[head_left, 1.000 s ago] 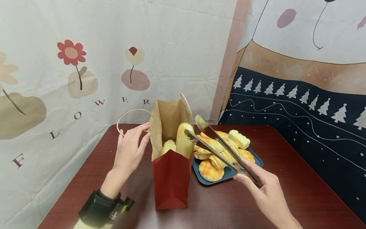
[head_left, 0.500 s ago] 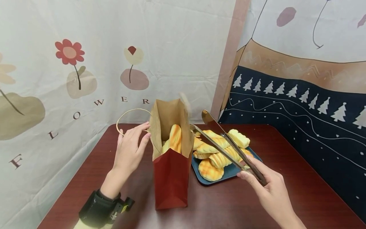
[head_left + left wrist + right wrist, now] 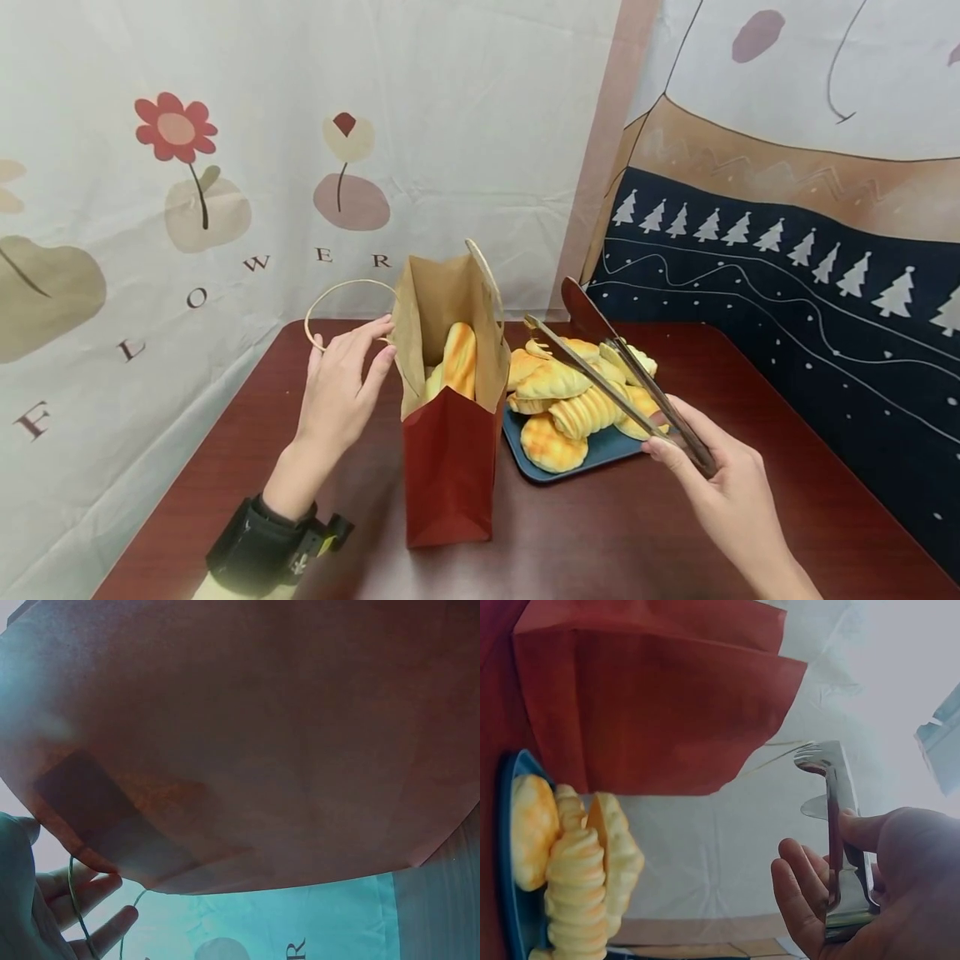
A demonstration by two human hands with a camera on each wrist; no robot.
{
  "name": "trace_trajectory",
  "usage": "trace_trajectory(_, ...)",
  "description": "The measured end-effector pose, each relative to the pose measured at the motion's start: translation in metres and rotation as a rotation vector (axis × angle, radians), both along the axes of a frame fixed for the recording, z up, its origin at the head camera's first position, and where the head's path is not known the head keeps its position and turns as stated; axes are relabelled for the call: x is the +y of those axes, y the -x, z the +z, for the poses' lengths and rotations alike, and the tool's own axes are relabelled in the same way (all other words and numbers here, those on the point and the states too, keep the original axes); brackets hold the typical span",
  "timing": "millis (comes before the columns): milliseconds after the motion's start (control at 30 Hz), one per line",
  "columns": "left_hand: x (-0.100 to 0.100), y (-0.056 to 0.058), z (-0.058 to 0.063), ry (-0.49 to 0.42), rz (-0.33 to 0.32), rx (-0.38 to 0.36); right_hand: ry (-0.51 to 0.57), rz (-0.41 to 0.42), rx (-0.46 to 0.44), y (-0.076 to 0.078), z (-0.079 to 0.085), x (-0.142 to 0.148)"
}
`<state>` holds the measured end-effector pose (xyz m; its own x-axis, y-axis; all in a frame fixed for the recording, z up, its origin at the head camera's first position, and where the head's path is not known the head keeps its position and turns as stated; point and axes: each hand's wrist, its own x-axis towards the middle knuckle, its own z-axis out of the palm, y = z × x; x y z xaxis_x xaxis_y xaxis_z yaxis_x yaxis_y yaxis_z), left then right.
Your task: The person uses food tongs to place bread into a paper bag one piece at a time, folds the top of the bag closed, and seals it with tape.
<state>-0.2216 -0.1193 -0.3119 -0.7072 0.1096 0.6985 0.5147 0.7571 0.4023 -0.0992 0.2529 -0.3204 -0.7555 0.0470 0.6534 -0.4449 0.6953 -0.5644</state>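
1. The left hand [image 3: 345, 383] is open, its fingers reaching to the bag's left rim and touching it, a handle looped by them; a black strap [image 3: 262, 537] rings the wrist.
2. The right hand [image 3: 727, 487] grips the tongs [image 3: 649, 386]; their tips stand apart over the tray's far side with nothing between them.
3. The bag [image 3: 450, 471], red outside and brown within, stands upright between the hands, mouth open.
4. The blue tray [image 3: 600, 454] lies just right of the bag, heaped with bread.
5. Both sit on a dark red-brown tabletop [image 3: 600, 533]. Behind it hangs a pale cloth [image 3: 465, 125] with flowers and letters; to the right, a dark blue cloth [image 3: 787, 333] with a row of white trees.
6. Counts: one bag with two handles, one pair of tongs, one tray. At least two loaves [image 3: 460, 358] show in the bag and at least six breads [image 3: 554, 444] on the tray; overlap hides the exact numbers.
7. The tabletop's far corners are rounded. Its wood shows left of the bag, in front of the tray, and from the tray to the right edge.
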Motion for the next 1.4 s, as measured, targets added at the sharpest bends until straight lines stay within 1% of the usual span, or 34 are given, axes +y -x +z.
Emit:
trace_trajectory(233, 0.0, 0.0, 0.001, -0.004, -0.006, -0.001, 0.002, -0.064, -0.048, 0.003, -0.011, 0.007)
trace_trajectory(367, -0.001, 0.0, -0.001, -0.001, -0.005, -0.005, -0.025, -0.108, -0.066, 0.005, -0.016, 0.011)
trace_trajectory(467, -0.001, 0.0, -0.001, 0.001, -0.002, -0.004, -0.049, -0.12, -0.062, 0.007, -0.019, 0.014)
trace_trajectory(600, -0.001, 0.0, -0.001, 0.003, 0.001, 0.001, -0.102, -0.14, -0.054, 0.009, -0.024, 0.019)
trace_trajectory(1000, 0.0, 0.0, -0.001, 0.001, -0.001, 0.0, -0.269, -0.253, -0.096, 0.006, -0.034, 0.036)
trace_trajectory(1200, 0.0, 0.0, -0.002, 0.004, 0.002, -0.002, -0.336, -0.277, -0.137, 0.005, -0.035, 0.042)
trace_trajectory(1400, 0.0, 0.0, -0.003, 0.004, 0.005, -0.003, -0.379, -0.297, -0.131, 0.005, -0.038, 0.046)
